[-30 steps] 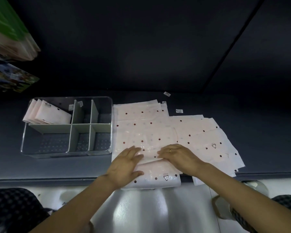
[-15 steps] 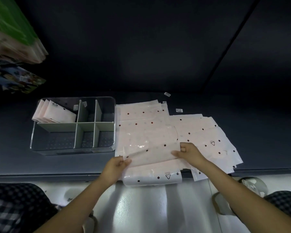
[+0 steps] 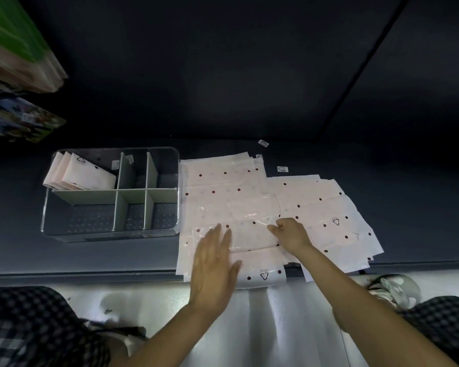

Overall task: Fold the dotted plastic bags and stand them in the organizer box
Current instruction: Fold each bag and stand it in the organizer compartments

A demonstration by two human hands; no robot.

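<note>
Head view, left hand (image 3: 214,271) now flat on folded bag (image 3: 239,234), right hand (image 3: 289,234) still pinching it

Dim room, dark surfaces.
A dark grey desk (image 3: 382,160) meets a near-black wall (image 3: 223,62); pale glossy floor (image 3: 263,327) shines below, and colourful packages (image 3: 16,49) hang at upper left.

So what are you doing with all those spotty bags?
A person is folding dotted plastic bags on a dark table. The left hand lies flat on the bag being folded, fingers straight, while the right hand pinches its folded edge. More flat bags lie spread underneath and to the right. A few folded bags already stand in the back left compartment of the clear organizer box; the other compartments look empty.
</note>
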